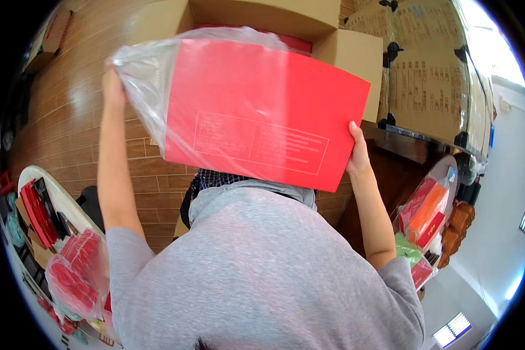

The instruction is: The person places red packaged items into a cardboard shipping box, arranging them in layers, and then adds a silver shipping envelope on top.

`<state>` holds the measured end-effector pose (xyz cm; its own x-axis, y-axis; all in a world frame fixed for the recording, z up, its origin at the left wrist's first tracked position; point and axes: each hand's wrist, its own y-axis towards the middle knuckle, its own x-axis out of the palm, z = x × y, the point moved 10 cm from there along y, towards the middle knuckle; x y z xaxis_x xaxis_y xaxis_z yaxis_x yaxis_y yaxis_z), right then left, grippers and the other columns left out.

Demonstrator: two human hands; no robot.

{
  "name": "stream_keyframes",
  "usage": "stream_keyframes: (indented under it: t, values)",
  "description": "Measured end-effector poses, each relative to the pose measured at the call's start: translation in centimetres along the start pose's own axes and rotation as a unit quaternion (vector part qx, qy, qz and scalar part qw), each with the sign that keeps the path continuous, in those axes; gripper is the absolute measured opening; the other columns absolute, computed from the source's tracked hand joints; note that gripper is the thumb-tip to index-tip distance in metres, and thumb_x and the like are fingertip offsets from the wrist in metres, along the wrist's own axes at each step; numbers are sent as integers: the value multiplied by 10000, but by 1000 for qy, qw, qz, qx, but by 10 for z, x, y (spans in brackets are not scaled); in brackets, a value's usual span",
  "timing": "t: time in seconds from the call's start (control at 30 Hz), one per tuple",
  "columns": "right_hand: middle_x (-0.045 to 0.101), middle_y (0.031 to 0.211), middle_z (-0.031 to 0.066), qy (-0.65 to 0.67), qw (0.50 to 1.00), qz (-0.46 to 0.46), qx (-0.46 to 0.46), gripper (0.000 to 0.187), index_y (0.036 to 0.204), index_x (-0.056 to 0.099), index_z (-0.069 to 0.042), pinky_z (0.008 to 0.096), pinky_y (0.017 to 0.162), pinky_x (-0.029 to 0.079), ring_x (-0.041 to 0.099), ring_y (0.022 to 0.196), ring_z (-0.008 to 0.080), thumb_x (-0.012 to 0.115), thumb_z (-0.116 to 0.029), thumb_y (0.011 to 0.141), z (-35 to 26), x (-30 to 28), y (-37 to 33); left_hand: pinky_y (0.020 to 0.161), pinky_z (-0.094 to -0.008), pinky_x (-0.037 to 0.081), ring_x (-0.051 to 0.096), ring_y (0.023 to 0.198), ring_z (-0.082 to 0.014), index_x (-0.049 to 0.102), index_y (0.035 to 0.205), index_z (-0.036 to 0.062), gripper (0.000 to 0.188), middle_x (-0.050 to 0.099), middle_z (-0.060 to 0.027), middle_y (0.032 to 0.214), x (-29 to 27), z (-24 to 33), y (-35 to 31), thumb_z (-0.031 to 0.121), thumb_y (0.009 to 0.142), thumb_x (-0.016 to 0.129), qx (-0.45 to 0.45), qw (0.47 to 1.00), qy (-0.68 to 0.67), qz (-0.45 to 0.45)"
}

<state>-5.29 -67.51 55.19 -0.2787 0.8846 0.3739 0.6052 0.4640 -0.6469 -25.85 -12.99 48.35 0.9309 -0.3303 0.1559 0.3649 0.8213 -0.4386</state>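
A large flat red box (315, 93) with pale print in a framed panel is held up in front of my body. Its left and middle part sits inside a clear plastic bag (149, 73), while the right end is bare. My left hand (113, 86) grips the gathered end of the bag, out beyond the box's left edge. At the right edge my right hand (357, 150) clasps the box, thumb on the near face and the other fingers mostly hidden behind it. Behind it stands an open cardboard carton (356, 64), with something red inside.
Tall stacked cartons (429, 87) with black corner pieces stand at the far right. A white table (41, 172) on the left carries red items and a plastic-wrapped red bundle (79, 271). Red, orange and green packages (423, 213) lie on a surface at right. Wood-look floor (70, 116) spreads at left.
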Motion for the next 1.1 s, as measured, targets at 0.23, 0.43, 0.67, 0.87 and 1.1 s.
stream_keyframes:
  t: [0.23,0.43,0.67,0.87,1.1]
  values:
    - [530,1232,130,87,995,43,-19,606,1262,444,-21,389,934,457,541,1103,242,618,-409,832,12,-14,-6,967,-389,396,475,1178,-257,437,1298,32,533,498,-164,1271,-12,80,9,390,909,502,68,968,229,75]
    - [540,1221,131,108,988,93,-54,600,1257,449,-14,384,938,452,539,1104,240,607,-411,835,9,-30,-21,911,-311,394,530,1077,-197,485,1252,-25,589,573,-144,1173,100,-2,-137,404,866,604,25,915,369,-159]
    - [544,1218,142,145,983,96,-50,584,1252,456,-6,397,922,467,545,1102,253,584,-406,846,18,-42,-27,771,-283,452,586,891,-126,602,1073,-26,376,647,-69,969,57,-19,-78,313,918,554,95,975,199,-31]
    - [554,1195,135,164,980,99,-44,581,1240,463,-6,393,910,475,559,1072,250,593,-408,840,28,-59,-39,869,-322,446,560,1019,-217,446,1261,-45,567,558,-152,1179,61,-38,-46,364,892,580,59,936,317,-138]
    - [563,1175,132,134,984,109,-44,589,1229,472,-5,382,906,476,565,1060,239,610,-414,829,27,-58,-40,1056,-350,285,387,1266,-271,335,1363,-22,657,430,-200,1333,129,-22,-118,414,912,528,159,919,307,-191]
